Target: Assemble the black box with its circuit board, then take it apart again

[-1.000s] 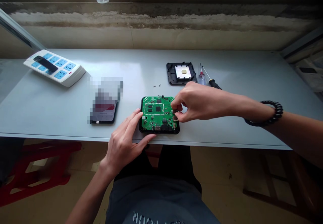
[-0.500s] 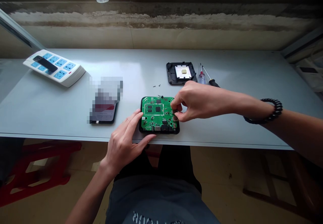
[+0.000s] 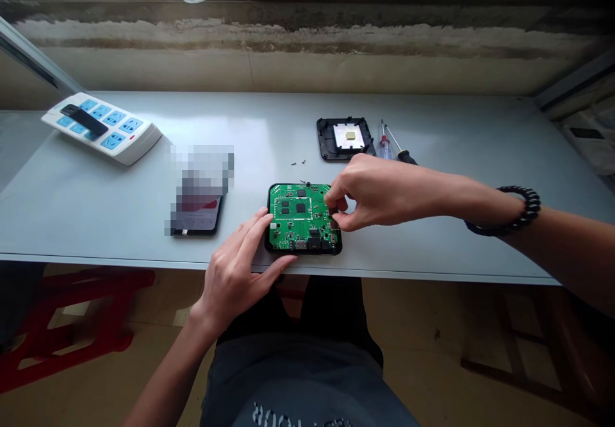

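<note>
A green circuit board (image 3: 293,222) lies in the lower half of a black plastic case (image 3: 303,252) near the table's front edge. My left hand (image 3: 237,257) steadies the case at its front left corner, fingers along the left side and thumb at the front edge. At the right edge of the board, my right hand (image 3: 360,193) is closed in a pinch, its thumb and forefinger at the connectors there; the fingertips partly hide what they grip. Beyond the board lies the other half of the case, a black cover (image 3: 327,151) with a silvery plate and a pale pad inside.
Small screws (image 3: 294,163) lie behind the board. Beside the cover are a clear-handled screwdriver (image 3: 385,149) and a black-handled screwdriver (image 3: 406,156). A partly pixelated phone (image 3: 199,220) lies at left, and a white power strip (image 3: 134,147) bearing a black stick-like object (image 3: 86,120) stands farther back.
Both hands keep almost the same hold on the case and board. The view has shifted very slightly; nothing else has visibly moved.
</note>
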The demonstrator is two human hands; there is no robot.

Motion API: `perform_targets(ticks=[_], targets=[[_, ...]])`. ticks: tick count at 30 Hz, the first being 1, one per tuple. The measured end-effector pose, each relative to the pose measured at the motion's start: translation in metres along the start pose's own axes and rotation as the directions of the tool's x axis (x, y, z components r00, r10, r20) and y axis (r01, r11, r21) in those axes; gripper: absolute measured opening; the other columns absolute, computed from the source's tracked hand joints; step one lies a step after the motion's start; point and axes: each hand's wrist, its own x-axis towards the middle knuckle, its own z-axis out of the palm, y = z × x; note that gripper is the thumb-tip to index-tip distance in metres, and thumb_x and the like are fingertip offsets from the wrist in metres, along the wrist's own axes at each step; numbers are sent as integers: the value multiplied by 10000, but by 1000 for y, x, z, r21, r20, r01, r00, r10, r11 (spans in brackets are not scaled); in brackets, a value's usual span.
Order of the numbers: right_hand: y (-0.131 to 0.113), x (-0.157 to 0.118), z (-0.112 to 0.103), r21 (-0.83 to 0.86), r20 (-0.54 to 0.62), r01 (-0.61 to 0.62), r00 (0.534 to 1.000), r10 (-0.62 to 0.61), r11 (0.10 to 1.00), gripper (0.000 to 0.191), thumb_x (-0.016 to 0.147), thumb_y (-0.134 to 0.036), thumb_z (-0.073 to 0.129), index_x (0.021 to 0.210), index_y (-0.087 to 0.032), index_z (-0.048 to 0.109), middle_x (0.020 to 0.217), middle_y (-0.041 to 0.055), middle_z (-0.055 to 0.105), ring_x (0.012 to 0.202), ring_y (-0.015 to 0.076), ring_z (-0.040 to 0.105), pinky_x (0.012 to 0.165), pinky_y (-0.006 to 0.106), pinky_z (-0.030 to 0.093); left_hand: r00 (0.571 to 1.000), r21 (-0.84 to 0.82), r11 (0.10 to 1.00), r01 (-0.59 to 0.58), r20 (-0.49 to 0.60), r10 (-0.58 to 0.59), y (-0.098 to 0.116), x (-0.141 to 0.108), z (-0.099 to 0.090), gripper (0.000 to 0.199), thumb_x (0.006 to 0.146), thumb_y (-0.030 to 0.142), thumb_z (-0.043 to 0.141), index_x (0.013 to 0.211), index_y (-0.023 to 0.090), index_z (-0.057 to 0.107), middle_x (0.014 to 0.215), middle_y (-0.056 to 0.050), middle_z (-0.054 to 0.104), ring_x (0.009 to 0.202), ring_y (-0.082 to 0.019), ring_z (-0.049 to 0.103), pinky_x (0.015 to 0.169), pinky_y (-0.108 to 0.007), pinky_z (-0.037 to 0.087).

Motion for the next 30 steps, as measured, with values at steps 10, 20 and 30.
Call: perform_targets(ticks=[10,20,30], targets=[[0,-1,-1,8,-1,0,1000,0,1000,216,798,-156,639,586,-158,603,534,-52,364,517,37,222,518,265,242,1000,10,1000,-5,-6,5,1,1,1,561,958,386,796,1366,39,626,1283,-272,748,1199,-333,764,1064,-424,639],[-2,-2,0,19,3,-4,1000,4,1000,229,791,-157,636,574,-155,565,545,-50,308,533,42,202,520,274,215,1000,7,1000,-1,-11,2,0,-1,0,572,954,387,800,1368,33,628,1276,-271,751,1204,-329,762,1080,-410,629],[-4,-2,1,7,-8,-6,1000,6,1000,221,801,-161,636,588,-155,579,551,-45,320,539,44,218,536,273,223,1000,7,1000,-4,-12,4,0,0,0,571,946,384,809,1352,22,636,1268,-279,751,1201,-337,763,1075,-412,632]])
